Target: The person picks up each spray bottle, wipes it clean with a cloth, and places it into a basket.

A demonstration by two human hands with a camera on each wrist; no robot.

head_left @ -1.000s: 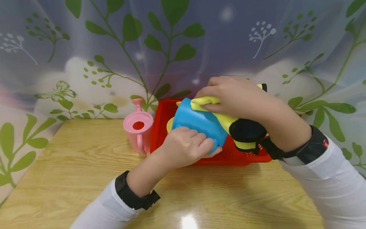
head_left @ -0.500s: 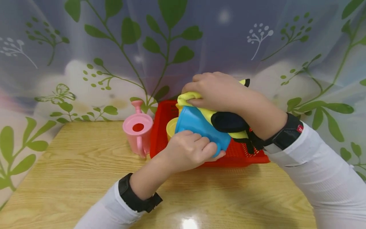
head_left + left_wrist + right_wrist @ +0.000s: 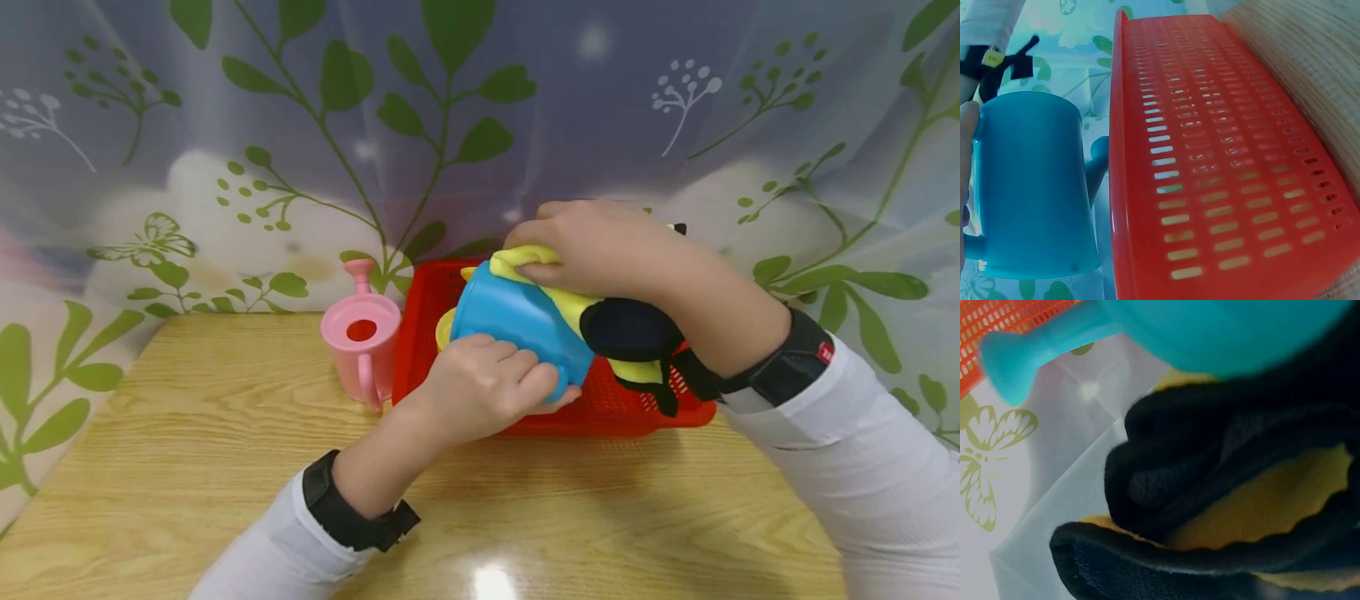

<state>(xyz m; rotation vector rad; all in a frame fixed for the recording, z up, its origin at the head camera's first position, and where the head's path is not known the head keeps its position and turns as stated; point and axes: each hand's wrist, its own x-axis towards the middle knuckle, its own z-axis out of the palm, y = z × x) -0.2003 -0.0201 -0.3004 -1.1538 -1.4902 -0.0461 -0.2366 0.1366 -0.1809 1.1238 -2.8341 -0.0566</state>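
Observation:
In the head view, a blue watering can (image 3: 517, 312) is tilted over the red basket. My left hand (image 3: 480, 379) grips it by its handle, fingers curled. A yellow cloth with black trim (image 3: 573, 307) is bunched in my right hand (image 3: 596, 250), which presses it on the can's upper side near the end. In the left wrist view the can (image 3: 1032, 187) hangs beside the basket's wall. The right wrist view has the dark-edged cloth folds (image 3: 1260, 506) below the can's spout (image 3: 1072, 334); the right hand's fingers are hidden there.
The red perforated basket (image 3: 615, 421) stands on the wooden table (image 3: 187, 450) against a leaf-patterned curtain (image 3: 600, 125). A yellow object (image 3: 445, 329) inside it is mostly covered by the can. A pink watering can (image 3: 363, 342) stands left of the basket.
My right hand slid the cloth left towards the can's end, then came partly back to the right. The blue can tipped slightly and returned; my left hand kept its hold.

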